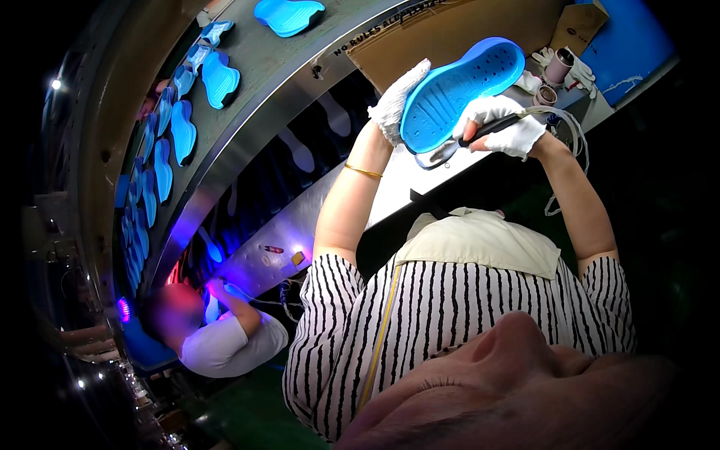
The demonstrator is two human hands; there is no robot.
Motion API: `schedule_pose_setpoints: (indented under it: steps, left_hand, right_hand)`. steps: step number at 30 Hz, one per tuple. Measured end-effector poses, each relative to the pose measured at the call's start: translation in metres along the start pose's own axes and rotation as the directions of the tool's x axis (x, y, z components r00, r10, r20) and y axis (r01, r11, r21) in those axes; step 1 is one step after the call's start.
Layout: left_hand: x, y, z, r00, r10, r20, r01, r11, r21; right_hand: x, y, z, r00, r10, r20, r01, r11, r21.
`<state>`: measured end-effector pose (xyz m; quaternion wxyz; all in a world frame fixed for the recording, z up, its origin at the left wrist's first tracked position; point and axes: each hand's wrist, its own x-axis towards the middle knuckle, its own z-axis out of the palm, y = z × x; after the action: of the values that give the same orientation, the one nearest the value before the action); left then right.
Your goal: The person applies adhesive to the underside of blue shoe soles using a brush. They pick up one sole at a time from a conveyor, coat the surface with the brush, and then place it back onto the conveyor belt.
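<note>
Blue sole [456,94], left edge clasped by left grip [397,103]; right grip [514,136] beside it clutches black tool [491,130].

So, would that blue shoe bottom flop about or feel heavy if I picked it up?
The blue shoe bottom is probably light, being a shallow, hollowed-out shape. It likely wouldn't flop much: it shows no sag in the left grip. The grooves inside might make it less slippery.

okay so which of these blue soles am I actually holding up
The perforated blue sole gripped by your gloved left hand, over the white bench; the soles on the dark belt lie apart from it.
</note>
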<state>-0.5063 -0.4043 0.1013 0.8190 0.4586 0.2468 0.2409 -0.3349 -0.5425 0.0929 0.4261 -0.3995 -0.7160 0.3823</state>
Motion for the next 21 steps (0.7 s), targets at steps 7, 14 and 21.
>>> schedule_pose_setpoints:
  steps: [7,14,21]
  left_hand:
    - [-0.004,0.009,0.012,0.996,-0.090,0.020,0.081,0.957,0.277]
    - [-0.007,0.011,0.016,0.992,-0.127,0.009,0.118,0.942,0.315]
    - [-0.006,0.010,0.001,0.993,-0.115,0.008,0.113,0.983,0.144]
  right_hand:
    - [0.004,0.000,0.001,0.997,-0.068,-0.031,0.061,0.983,-0.176]
    - [-0.003,-0.008,-0.018,0.999,-0.022,-0.048,0.014,0.986,-0.165]
    - [-0.011,-0.012,-0.039,0.995,-0.094,-0.029,0.075,0.918,-0.390]
